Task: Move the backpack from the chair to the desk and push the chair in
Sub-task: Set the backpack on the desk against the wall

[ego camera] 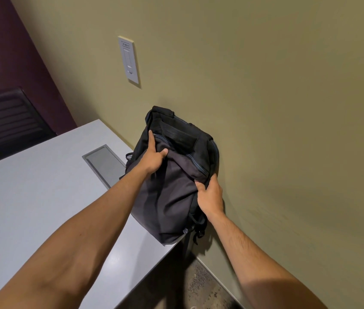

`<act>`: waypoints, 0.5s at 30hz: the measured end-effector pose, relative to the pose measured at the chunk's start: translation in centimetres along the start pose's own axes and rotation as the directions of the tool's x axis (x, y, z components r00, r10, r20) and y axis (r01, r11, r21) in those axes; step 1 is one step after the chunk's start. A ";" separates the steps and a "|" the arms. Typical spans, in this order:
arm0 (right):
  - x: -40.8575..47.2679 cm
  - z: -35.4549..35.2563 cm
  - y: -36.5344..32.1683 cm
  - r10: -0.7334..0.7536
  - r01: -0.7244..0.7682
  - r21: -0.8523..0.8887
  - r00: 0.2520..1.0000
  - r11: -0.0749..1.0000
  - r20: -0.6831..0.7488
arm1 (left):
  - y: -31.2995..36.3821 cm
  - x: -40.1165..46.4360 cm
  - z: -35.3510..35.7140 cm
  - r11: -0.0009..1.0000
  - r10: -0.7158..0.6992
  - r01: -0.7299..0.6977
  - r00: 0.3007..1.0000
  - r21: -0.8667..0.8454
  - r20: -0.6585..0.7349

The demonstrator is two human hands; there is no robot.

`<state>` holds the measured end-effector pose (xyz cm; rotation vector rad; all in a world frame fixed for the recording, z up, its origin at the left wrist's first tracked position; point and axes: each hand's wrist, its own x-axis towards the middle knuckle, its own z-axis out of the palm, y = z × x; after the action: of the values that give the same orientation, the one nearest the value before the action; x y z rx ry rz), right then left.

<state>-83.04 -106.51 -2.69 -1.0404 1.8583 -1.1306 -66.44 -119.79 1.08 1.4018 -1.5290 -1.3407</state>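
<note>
A black and dark grey backpack (172,192) rests on the right end of the grey desk (31,197), leaning against the olive wall, with its lower corner and straps hanging past the desk's edge. My left hand (154,157) grips the fabric at its upper left side. On the bag's right side, my right hand (211,195) pinches the fabric near the blue-trimmed zipper. A dark chair back (9,121) shows at the far left behind the desk.
A metal cable hatch (104,163) is set into the desk just left of the backpack. A white switch plate (129,61) is on the wall above. Speckled floor (199,286) shows between the desk edge and the wall.
</note>
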 end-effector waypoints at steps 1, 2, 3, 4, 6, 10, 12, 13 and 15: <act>-0.2 0.1 0.2 0.008 -0.008 -0.005 1.000 1.000 -0.008 | -0.1 -0.3 -0.1 1.000 0.000 0.000 1.000 -0.001 -0.001; -0.5 0.2 0.4 0.012 -0.012 -0.013 0.999 1.000 -0.031 | -0.4 -0.7 -0.2 1.000 0.002 -0.002 1.000 0.011 -0.005; -1.1 0.4 0.6 0.002 -0.003 -0.016 0.997 1.000 -0.076 | -0.8 -1.2 -0.4 0.999 0.004 -0.003 1.000 0.036 -0.013; -1.8 0.8 0.7 -0.026 0.025 -0.008 0.990 1.000 -0.135 | -1.2 -1.7 -0.5 0.998 0.006 -0.004 1.000 0.067 -0.031; -3.6 1.8 0.7 -0.116 0.119 -0.003 0.961 0.993 -0.252 | -2.3 -2.8 -0.8 0.994 0.027 -0.017 0.996 0.112 -0.084; -7.3 4.4 1.3 -0.351 0.296 -0.211 0.883 0.932 -0.312 | -4.8 -5.4 -1.5 0.988 0.046 -0.015 0.978 0.151 -0.202; -8.7 5.6 1.8 -0.441 0.378 -0.260 0.858 0.889 -0.262 | -6.2 -7.0 -2.1 0.986 0.053 -0.012 0.968 0.168 -0.246; -9.3 6.2 2.1 -0.476 0.416 -0.269 0.852 0.869 -0.218 | -6.9 -8.0 -2.5 0.985 0.066 -0.021 0.964 0.173 -0.259; -10.1 7.6 2.5 -0.507 0.468 -0.268 0.856 0.842 -0.099 | -8.4 -10.1 -3.3 0.982 0.090 -0.037 0.955 0.184 -0.284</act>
<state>-72.87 -99.34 -6.05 -1.6760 1.9460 -1.3382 -58.79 -110.03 -4.38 1.5665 -1.5066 -0.9282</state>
